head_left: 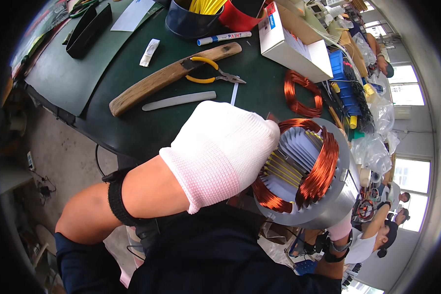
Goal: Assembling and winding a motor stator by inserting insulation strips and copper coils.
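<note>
A grey metal motor stator (345, 188) is at the table's right side, its bore facing up toward me. Bundles of copper wire (323, 171) curve round its opening, with pale insulation sheets (299, 142) and yellow strips between them. My left hand (220, 147), in a white knitted glove, is closed at the stator's left rim. Its fingers are turned away, and a small brownish bit shows beyond them; what it is I cannot make out. My right hand (340, 229) is against the stator's near right side, with only the glove's cuff area showing and its fingers hidden.
Beyond my left hand lie yellow-handled pliers (203, 80), a curved wooden bar (157, 88), a pale flat stick (179, 101) and a marker (224, 38). A loose copper coil (290, 93), a white box (299, 61) and a blue bin (339, 73) stand right. Other people (372, 242) are farther right.
</note>
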The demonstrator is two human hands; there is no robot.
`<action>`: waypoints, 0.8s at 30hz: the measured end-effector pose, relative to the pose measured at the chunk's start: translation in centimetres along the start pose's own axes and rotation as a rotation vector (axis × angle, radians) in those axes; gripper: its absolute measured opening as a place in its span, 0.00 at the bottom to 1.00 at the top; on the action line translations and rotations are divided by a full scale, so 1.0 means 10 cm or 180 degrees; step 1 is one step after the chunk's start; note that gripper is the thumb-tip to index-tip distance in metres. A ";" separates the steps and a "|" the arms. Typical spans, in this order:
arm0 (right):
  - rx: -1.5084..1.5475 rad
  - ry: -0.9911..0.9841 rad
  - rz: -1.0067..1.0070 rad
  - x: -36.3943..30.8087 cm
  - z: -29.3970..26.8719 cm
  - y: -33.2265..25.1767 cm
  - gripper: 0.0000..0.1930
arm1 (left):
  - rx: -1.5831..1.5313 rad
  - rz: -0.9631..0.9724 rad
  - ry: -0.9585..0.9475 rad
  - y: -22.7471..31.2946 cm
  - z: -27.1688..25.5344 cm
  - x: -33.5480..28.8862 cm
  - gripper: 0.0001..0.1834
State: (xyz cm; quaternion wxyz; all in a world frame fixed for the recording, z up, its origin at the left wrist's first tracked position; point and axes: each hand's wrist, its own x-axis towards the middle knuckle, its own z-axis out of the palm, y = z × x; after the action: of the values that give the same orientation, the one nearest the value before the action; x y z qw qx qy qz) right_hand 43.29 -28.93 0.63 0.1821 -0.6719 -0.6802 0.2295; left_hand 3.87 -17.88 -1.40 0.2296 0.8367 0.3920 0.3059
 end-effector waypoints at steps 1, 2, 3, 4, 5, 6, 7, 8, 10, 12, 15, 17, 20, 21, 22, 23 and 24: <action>-0.0013 -0.0045 -0.0047 -0.09 -0.01 0.09 0.19 | 0.0019 -0.0039 -0.0013 0.00 0.02 0.00 0.10; -0.0027 -0.0090 -0.0092 -0.12 -0.02 0.17 0.19 | 0.0056 -0.0044 -0.0023 -0.01 0.05 -0.01 0.10; -0.0081 -0.0095 -0.0105 -0.11 -0.07 0.22 0.20 | 0.0053 0.0003 -0.0029 -0.01 0.08 0.02 0.11; -0.0120 -0.0111 -0.0136 -0.05 -0.06 0.24 0.20 | 0.0049 -0.0002 -0.0035 -0.01 0.08 0.05 0.11; -0.0136 -0.0175 -0.0253 -0.55 -0.20 0.35 0.20 | 0.0142 -0.0151 -0.0132 0.00 -0.01 -0.01 0.11; -0.0183 -0.0180 -0.0274 -0.55 -0.21 0.38 0.21 | 0.0170 -0.0215 -0.0277 0.00 -0.02 0.01 0.11; -0.0227 -0.0186 -0.0298 -0.53 -0.22 0.39 0.21 | 0.0160 -0.0207 -0.0284 -0.01 -0.02 0.03 0.11; -0.0271 -0.0193 -0.0327 -0.54 -0.24 0.43 0.21 | 0.0127 -0.0162 -0.0378 -0.02 -0.02 0.04 0.10; -0.0364 -0.0210 -0.0380 -0.54 -0.26 0.47 0.22 | 0.0080 -0.0110 -0.0475 -0.06 0.00 0.09 0.10; -0.0453 -0.0231 -0.0439 -0.47 -0.33 0.56 0.23 | -0.0007 -0.0057 -0.0680 -0.11 -0.01 0.16 0.09; -0.0563 -0.0279 -0.0559 -0.50 -0.36 0.65 0.24 | 0.0061 -0.0102 -0.1110 -0.07 -0.09 0.25 0.08; -0.0599 -0.0327 -0.0690 -0.47 -0.38 0.72 0.24 | 0.0160 -0.0095 -0.1069 -0.04 -0.15 0.22 0.08; -0.0707 -0.0343 -0.0823 -0.42 -0.36 0.76 0.25 | 0.0236 0.0021 -0.1016 -0.06 -0.14 0.21 0.08; -0.0747 -0.0345 -0.0861 -0.38 -0.35 0.77 0.25 | 0.0237 0.0077 -0.1000 -0.07 -0.13 0.20 0.08; -0.0796 -0.0343 -0.0888 -0.32 -0.38 0.79 0.26 | 0.0232 0.0095 -0.0999 -0.04 -0.15 0.23 0.08; -0.0842 -0.0344 -0.0918 -0.30 -0.37 0.79 0.26 | 0.0272 0.0094 -0.1152 0.00 -0.18 0.26 0.07; -0.0888 -0.0349 -0.0949 -0.33 -0.33 0.77 0.26 | 0.0313 0.0089 -0.1304 0.03 -0.21 0.29 0.07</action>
State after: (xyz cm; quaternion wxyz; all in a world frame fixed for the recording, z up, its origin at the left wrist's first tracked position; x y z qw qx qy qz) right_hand 51.62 -32.06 -0.72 0.0819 -0.5690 -0.8062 0.1398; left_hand 4.08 -15.44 1.23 0.2591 0.8970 0.3399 0.1130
